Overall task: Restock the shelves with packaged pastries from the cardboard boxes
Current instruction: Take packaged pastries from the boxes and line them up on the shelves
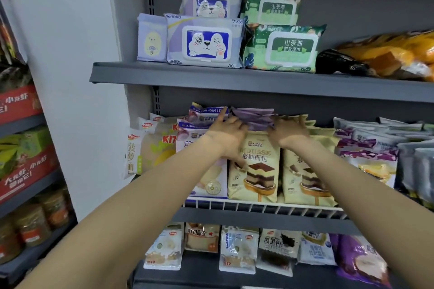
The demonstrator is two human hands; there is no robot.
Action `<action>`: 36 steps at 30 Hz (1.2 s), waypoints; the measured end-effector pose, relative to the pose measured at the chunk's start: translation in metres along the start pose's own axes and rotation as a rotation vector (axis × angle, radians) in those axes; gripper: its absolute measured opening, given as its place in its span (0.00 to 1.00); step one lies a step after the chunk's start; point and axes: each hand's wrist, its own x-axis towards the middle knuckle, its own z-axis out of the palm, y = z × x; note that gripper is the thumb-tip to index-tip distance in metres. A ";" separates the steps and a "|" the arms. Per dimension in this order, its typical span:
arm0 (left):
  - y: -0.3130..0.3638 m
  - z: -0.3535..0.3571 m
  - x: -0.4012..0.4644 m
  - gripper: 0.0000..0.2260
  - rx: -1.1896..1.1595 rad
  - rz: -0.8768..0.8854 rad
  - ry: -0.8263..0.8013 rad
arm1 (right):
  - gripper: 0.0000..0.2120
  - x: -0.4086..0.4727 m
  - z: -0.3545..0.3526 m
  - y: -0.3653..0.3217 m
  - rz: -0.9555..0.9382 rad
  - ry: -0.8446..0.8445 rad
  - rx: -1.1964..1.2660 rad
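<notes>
Both my hands reach into the middle shelf [263,207]. My left hand [226,134] and my right hand [290,132] press on either side of a stack of purple pastry packs [254,117], which sits behind and above the cream mousse bread packs [256,171]. The fingers of each hand wrap the edges of the purple stack. To the left stand white-and-purple pastry packs [204,119]. A second row of mousse packs [307,176] stands under my right wrist. No cardboard box is in view.
Wet-wipe packs [204,40] and green wipe packs [281,47] fill the top shelf, with an orange bag [387,54] at right. Purple and grey packs [375,148] crowd the right. The lower shelf holds small bread packs [237,248]. A second rack with red boxes [21,166] stands left.
</notes>
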 end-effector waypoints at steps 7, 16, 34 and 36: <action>0.007 0.006 0.020 0.50 0.106 -0.071 -0.087 | 0.19 0.018 0.000 -0.016 -0.221 -0.184 0.116; 0.037 0.007 0.028 0.58 -0.019 -0.127 -0.117 | 0.29 0.069 -0.013 -0.006 -0.146 0.025 0.195; 0.058 0.002 0.017 0.60 -0.088 -0.240 -0.129 | 0.19 -0.021 -0.014 0.049 -0.307 0.145 0.316; 0.066 0.000 0.009 0.55 -0.199 -0.190 -0.055 | 0.23 -0.045 -0.015 0.066 -0.311 0.207 0.250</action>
